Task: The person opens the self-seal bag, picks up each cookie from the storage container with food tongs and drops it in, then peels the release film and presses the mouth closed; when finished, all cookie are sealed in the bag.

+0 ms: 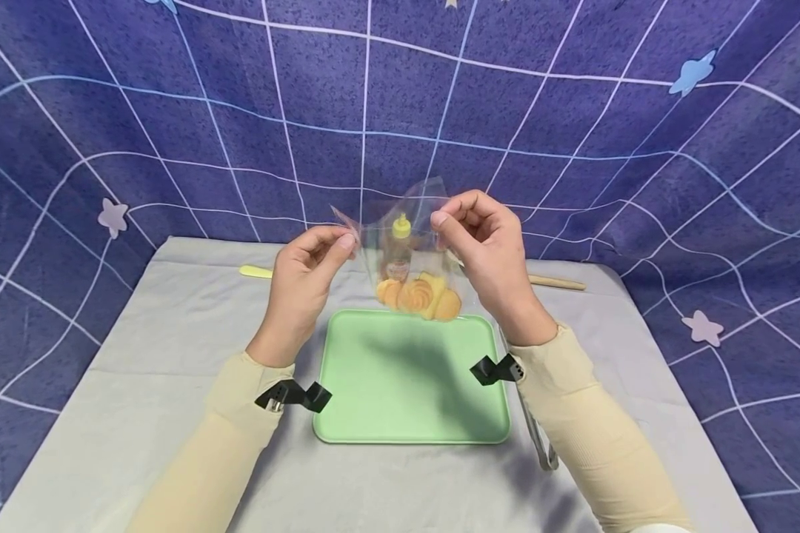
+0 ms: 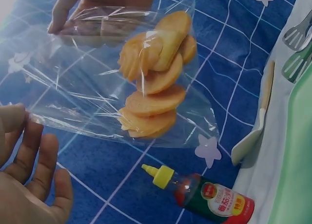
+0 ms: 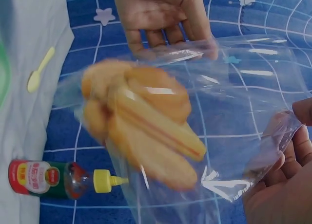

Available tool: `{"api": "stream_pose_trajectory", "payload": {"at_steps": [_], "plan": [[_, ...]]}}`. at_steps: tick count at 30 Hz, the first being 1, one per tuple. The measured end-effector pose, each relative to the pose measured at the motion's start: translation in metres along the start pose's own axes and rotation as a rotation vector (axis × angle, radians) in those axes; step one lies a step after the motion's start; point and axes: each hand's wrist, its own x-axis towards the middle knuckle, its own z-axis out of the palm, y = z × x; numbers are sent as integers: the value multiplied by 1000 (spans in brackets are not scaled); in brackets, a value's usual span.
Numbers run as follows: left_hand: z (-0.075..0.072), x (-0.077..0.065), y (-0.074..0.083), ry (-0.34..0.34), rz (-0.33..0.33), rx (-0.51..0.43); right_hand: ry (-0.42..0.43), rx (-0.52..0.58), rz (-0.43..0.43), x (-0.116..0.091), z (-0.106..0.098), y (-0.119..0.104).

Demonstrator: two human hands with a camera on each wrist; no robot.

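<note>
Both hands hold up a clear plastic bag (image 1: 413, 201) by opposite sides of its top, above the far edge of a light green tray (image 1: 407, 385). My left hand (image 1: 304, 285) pinches one edge between thumb and index finger; my right hand (image 1: 490, 255) pinches the other the same way. Several orange-yellow pieces that look like bread or pastries (image 2: 156, 100) lie at the bag's bottom. One long piece (image 3: 161, 126) has a reddish line along it. Behind the bag, a sauce bottle with a yellow nozzle cap (image 2: 214, 197) stands on the table, partly seen through the plastic.
A yellow spoon (image 3: 40, 70) lies at the back left of the table. At the back right is a wooden-handled spatula (image 2: 251, 139), near slotted utensils (image 2: 297, 36). A metal strip-like tool (image 1: 540, 437) lies along the tray's right side. A blue curtain (image 1: 400, 96) hangs behind.
</note>
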Motion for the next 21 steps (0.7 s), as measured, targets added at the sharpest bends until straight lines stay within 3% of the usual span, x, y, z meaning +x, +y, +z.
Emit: {"api": "stream_pose_trajectory", "payload": {"at_steps": [8,14,21], "plan": [[-2,8,23,6,96,-5,65,26,8,-3,-15,3],[5,10,37,-7,161,26,64,91,4,-5,-20,7],[15,12,40,42,137,-53,63,168,5,-6,-19,11]]}}
